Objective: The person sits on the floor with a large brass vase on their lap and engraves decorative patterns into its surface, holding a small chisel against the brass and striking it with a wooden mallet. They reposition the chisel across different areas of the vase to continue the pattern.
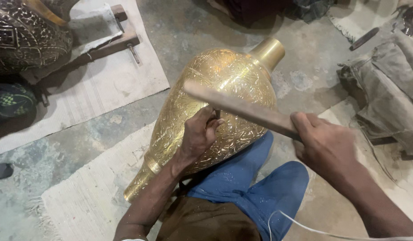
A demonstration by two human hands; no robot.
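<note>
Clenched in the right hand [324,143] is a long wooden stick [242,109], raised across a large engraved brass vase [215,102] that lies tilted over the person's blue-trousered legs [260,187] on the floor. Pressed against the vase's belly, the left hand [198,134] is closed on a small tool [216,114], mostly hidden by its fingers.

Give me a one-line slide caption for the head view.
Left hand holds a small tool against an engraved brass vase resting on the lap; right hand grips a wooden stick.
</note>
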